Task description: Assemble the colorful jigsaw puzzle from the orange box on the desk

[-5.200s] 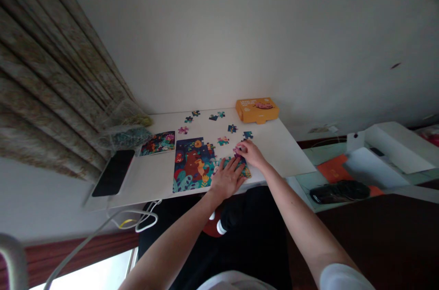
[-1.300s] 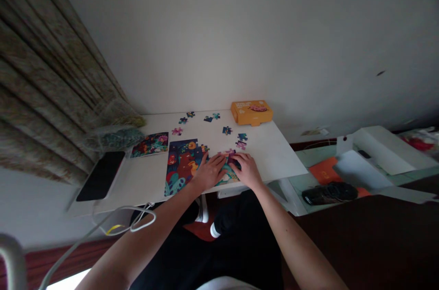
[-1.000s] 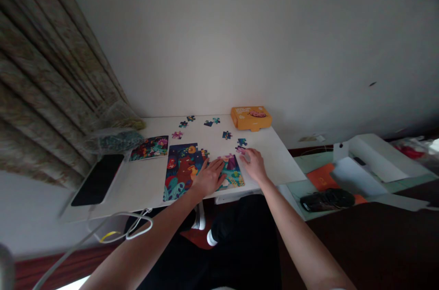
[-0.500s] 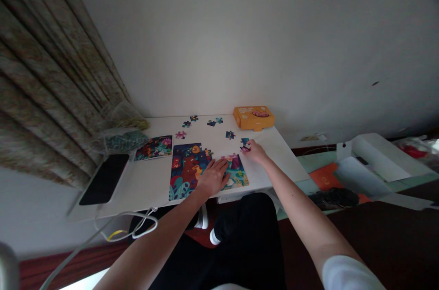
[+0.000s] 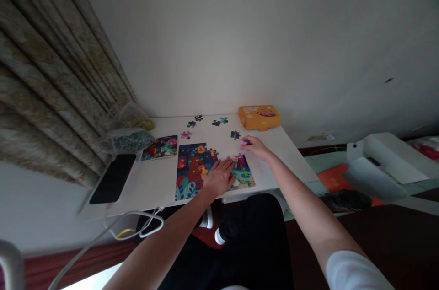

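A partly assembled jigsaw puzzle (image 5: 191, 169) lies near the front edge of the white table (image 5: 147, 189). My left hand (image 5: 220, 177) rests flat on its right part, fingers spread. Above the puzzle's upper right corner, my right hand (image 5: 254, 146) pinches a pink and purple puzzle piece (image 5: 244, 143). A dark blue piece (image 5: 235, 135) lies just left of that hand. Further back are a pink piece (image 5: 186, 135), a teal piece (image 5: 224, 120) and several other loose ones. The picture card (image 5: 160, 147) lies left of the puzzle.
An orange box (image 5: 259, 117) stands at the table's back right. On the left are a black phone (image 5: 113, 179) and a clear plastic bag (image 5: 126, 136). A white cable (image 5: 146, 233) hangs by the front left edge. Open white packaging (image 5: 391, 157) lies to the right, below table level.
The view has shifted a little, so the table appears further right. My right hand has closed on the pink and purple piece and holds it nearer the puzzle. My left hand stays on the puzzle.
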Tool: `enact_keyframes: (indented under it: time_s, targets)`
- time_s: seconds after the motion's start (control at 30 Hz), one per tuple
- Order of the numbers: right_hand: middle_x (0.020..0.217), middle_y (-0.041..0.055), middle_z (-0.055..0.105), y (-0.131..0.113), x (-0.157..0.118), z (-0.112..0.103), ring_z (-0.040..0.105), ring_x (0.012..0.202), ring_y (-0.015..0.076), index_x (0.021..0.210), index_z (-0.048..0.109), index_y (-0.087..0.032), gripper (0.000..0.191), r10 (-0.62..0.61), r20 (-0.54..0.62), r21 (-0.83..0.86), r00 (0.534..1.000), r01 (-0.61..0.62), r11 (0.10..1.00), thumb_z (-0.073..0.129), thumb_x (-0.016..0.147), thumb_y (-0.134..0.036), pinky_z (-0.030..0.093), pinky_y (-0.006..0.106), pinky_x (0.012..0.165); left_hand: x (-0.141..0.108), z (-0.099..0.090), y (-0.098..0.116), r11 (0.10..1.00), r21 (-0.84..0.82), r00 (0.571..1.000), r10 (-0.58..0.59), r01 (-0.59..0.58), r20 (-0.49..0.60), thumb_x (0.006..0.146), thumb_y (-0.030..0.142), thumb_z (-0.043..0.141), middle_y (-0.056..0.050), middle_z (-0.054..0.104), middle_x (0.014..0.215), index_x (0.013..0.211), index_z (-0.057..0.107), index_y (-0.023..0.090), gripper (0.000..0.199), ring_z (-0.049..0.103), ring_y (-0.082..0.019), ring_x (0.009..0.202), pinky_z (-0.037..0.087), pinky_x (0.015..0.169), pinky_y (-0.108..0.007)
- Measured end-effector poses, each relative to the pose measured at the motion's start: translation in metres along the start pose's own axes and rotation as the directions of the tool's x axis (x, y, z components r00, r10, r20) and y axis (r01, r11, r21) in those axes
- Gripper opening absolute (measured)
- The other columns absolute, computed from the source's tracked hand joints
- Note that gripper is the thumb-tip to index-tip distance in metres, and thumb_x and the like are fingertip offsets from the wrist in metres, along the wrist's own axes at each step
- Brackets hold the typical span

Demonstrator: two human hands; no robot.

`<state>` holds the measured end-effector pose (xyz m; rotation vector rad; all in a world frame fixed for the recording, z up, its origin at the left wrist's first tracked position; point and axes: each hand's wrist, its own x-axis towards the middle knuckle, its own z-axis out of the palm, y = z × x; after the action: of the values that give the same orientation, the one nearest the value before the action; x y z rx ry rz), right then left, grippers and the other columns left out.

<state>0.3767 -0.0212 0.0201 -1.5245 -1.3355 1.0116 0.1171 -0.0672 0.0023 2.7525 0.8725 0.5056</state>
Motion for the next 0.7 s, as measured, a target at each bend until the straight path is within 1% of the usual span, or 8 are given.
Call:
enact_keyframes:
  time_s: [0.07,0.13,0.2,0.27,0.33,0.43,0.57,0.7]
  targets:
    - [0.074,-0.0021,0.069,0.005,0.001,0.008,0.063,0.069,0.0176,0.091,0.064,-0.021,0.043,0.027,-0.005,0.066,1.0,-0.027,0.997,0.083,0.057,-0.038,0.048,0.028,0.067,0.0,-0.001,0.0,1.0,-0.003,1.0,-0.006,0.006,-0.001,0.103,0.034,0.049,-0.011,0.062,0.148,0.139,0.062,0.019,0.041,0.053,-0.025,0.142,0.037,0.123,-0.047]
    - [0.076,-0.0005,0.072,0.012,0.001,0.015,0.068,0.071,0.0203,0.095,0.06,-0.023,0.051,0.059,-0.044,0.139,0.997,-0.052,0.989,0.086,0.054,-0.042,0.051,0.031,0.07,0.0,-0.001,0.001,1.0,-0.009,1.0,-0.012,0.012,0.001,0.102,0.034,0.05,-0.012,0.063,0.147,0.138,0.063,0.019,0.041,0.054,-0.025,0.141,0.037,0.123,-0.047]
    - [0.077,0.001,0.074,0.02,-0.001,0.021,0.071,0.074,0.0228,0.096,0.058,-0.025,0.055,0.063,-0.11,0.185,0.992,-0.042,0.982,0.087,0.055,-0.047,0.054,0.034,0.072,0.001,-0.002,0.002,1.0,-0.017,1.0,-0.017,0.017,0.004,0.102,0.033,0.05,-0.011,0.063,0.147,0.138,0.063,0.019,0.041,0.055,-0.025,0.14,0.037,0.123,-0.047]
    - [0.079,0.0023,0.075,0.026,-0.003,0.025,0.072,0.076,0.0246,0.099,0.06,-0.025,0.056,0.038,-0.154,0.19,0.987,-0.008,0.982,0.086,0.058,-0.053,0.055,0.035,0.072,0.002,-0.002,0.002,1.0,-0.021,1.0,-0.022,0.022,0.006,0.101,0.033,0.051,-0.012,0.063,0.147,0.138,0.063,0.018,0.041,0.055,-0.026,0.14,0.038,0.123,-0.048]
    - [0.078,0.0026,0.074,0.031,-0.004,0.027,0.072,0.076,0.0251,0.104,0.065,-0.024,0.057,0.003,-0.155,0.164,0.988,0.023,0.986,0.085,0.062,-0.057,0.055,0.035,0.071,0.002,-0.002,0.002,0.999,-0.019,1.0,-0.026,0.026,0.009,0.101,0.032,0.052,-0.012,0.062,0.147,0.139,0.063,0.018,0.042,0.055,-0.026,0.14,0.038,0.123,-0.048]
    - [0.073,0.0012,0.072,0.036,-0.003,0.028,0.069,0.071,0.0224,0.109,0.071,-0.021,0.055,-0.053,-0.134,0.093,0.99,0.066,0.993,0.081,0.069,-0.058,0.054,0.034,0.069,0.002,-0.002,0.002,1.0,-0.013,1.0,-0.028,0.029,0.013,0.1,0.032,0.052,-0.012,0.062,0.148,0.139,0.063,0.019,0.042,0.055,-0.025,0.14,0.039,0.122,-0.048]
    - [0.073,0.0005,0.07,0.044,0.0,0.029,0.062,0.065,0.0185,0.108,0.076,-0.019,0.048,-0.12,-0.134,-0.042,0.984,0.115,0.992,0.075,0.076,-0.056,0.051,0.031,0.065,0.003,-0.003,0.001,1.0,-0.017,1.0,-0.023,0.024,0.007,0.1,0.032,0.052,-0.011,0.063,0.147,0.138,0.063,0.019,0.042,0.056,-0.025,0.139,0.039,0.121,-0.048]
    - [0.081,0.0034,0.073,0.05,0.001,0.031,0.063,0.068,0.0188,0.104,0.077,-0.02,0.039,-0.171,-0.159,-0.181,0.972,0.141,0.973,0.074,0.081,-0.051,0.051,0.032,0.069,0.003,-0.004,0.001,0.999,-0.025,1.0,-0.028,0.028,-0.001,0.099,0.032,0.054,-0.01,0.064,0.145,0.137,0.064,0.02,0.041,0.057,-0.025,0.137,0.04,0.12,-0.047]
